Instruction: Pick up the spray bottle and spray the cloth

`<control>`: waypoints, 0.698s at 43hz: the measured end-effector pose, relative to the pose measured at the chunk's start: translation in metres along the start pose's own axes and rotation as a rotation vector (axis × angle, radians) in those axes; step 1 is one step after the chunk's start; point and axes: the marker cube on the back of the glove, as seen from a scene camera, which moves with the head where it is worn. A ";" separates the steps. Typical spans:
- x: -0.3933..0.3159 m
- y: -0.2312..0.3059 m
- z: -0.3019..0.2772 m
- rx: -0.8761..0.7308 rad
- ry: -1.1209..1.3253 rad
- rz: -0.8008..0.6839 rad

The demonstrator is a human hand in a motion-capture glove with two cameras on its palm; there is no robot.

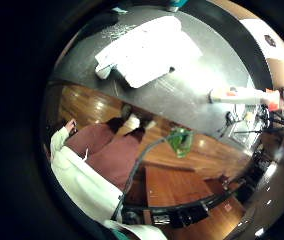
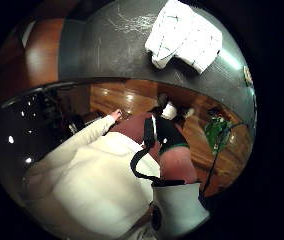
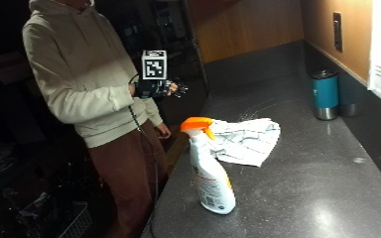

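while upright on counter [image 3: 322, 198], capped teal tumbler [image 3: 324, 94], spray bottle [image 3: 210, 171]

one spray bottle [image 3: 210, 171], one cloth [image 3: 244, 140], one tumbler [image 3: 324, 94]

Dim room; glare whitens the cloth [image 1: 144, 55], shadows swallow the floor.

Dark speckled countertop [image 3: 296, 198] fills lower right of outside view, runs to back wall. On it: spray bottle [image 3: 210, 171] w/ orange head, upright, lower centre; white cloth [image 3: 246, 139] crumpled just behind it; teal tumbler [image 3: 324, 94] upright, upper right nr wall.
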 end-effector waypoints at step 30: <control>0.015 0.058 0.002 0.398 -0.034 0.251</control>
